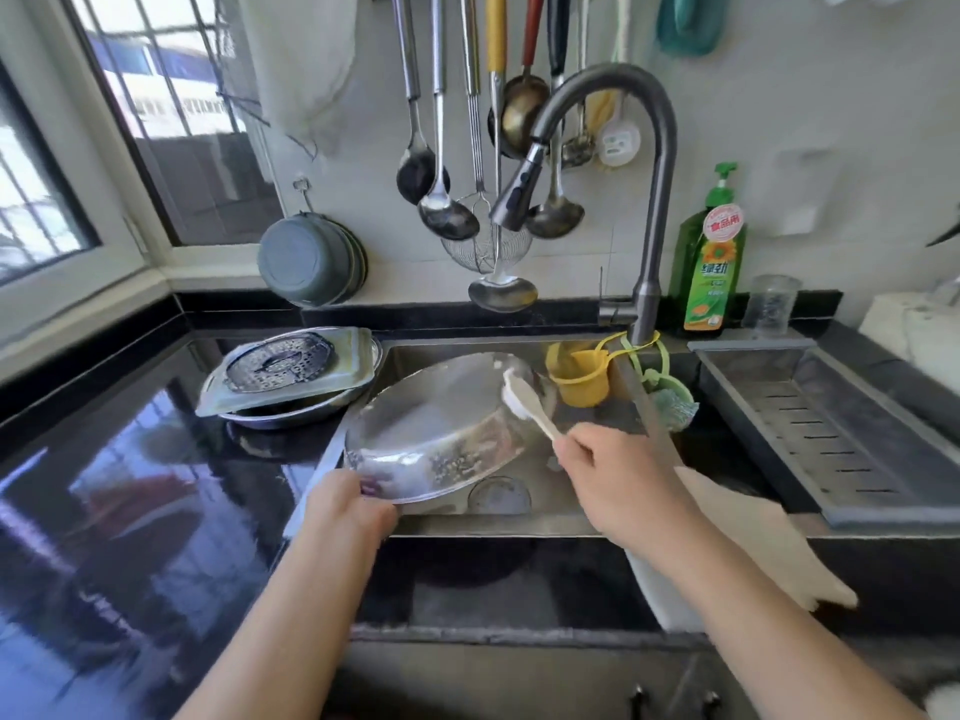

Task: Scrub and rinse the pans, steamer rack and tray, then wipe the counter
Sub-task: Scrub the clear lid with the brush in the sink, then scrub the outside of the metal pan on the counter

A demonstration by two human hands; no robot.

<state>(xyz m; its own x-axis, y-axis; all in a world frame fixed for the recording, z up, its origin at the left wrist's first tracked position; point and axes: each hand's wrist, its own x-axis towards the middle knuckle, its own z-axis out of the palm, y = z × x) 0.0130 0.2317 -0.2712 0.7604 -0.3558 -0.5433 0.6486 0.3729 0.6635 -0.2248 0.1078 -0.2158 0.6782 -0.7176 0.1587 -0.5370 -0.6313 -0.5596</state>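
From my head camera, my left hand (349, 504) has its grip curled over the near rim of the pan (439, 433), fingers tucked under the edge, holding it tilted over the sink (519, 524) with its underside turned up toward me. My right hand (615, 478) has its grip closed round the handle of the brush (527, 400), whose white head presses on the pan's far right side, up and left of that grip. The pan's bottom looks wet and speckled near my left grip.

Beyond my left grip, on the black worktop (130, 459) beside the sink, sits the tray (353, 366), with the round perforated rack (280, 361) lying in it, both stacked on a second pan (280, 415). Past my right grip a yellow cup (576, 379) hangs at the sink's back edge, just beside the tap (649, 210), and a green scrubber (672, 402) hangs close to its right. Further right of my right grip a drain basket (831, 433) spans the sink, with a soap bottle (711, 257) and a glass (769, 306) standing behind it. A cloth (753, 543) is draped over the sink's front edge under my right forearm. Ladles (447, 210) hang on the wall above.
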